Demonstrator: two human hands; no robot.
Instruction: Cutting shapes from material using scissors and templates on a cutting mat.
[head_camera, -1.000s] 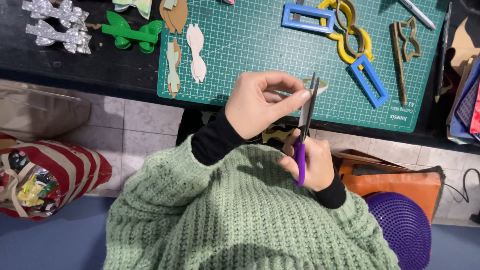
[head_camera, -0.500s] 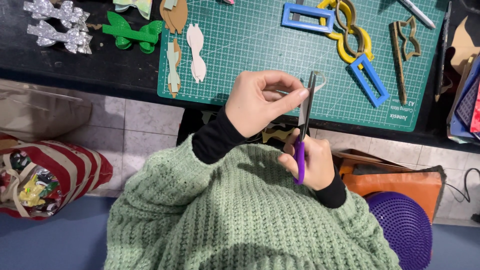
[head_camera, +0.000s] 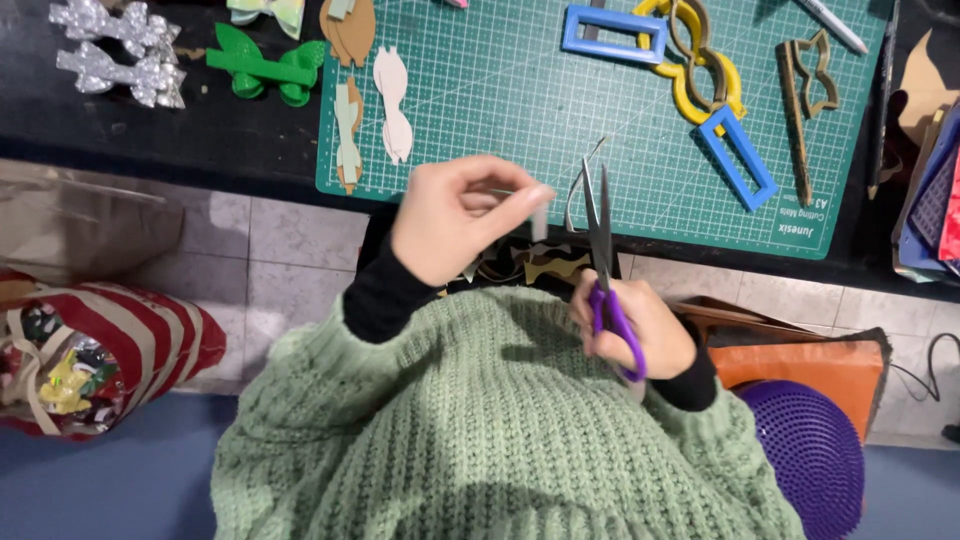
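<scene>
Right hand (head_camera: 640, 325) gripping purple scissors (head_camera: 605, 270); left hand (head_camera: 455, 215) just beside, pinching strip (head_camera: 540, 215)

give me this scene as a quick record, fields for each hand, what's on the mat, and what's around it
left hand: left hand raised, fingers pinching a small pale strip
right hand: right hand grips purple-handled scissors, blades pointing up beside the strip
mat: green cutting mat with blue rectangular frames, a yellow template, pale bow-shaped cutouts
left of mat: green bow, silver glitter bows on the dark table
floor: striped bag, purple studded cushion
</scene>
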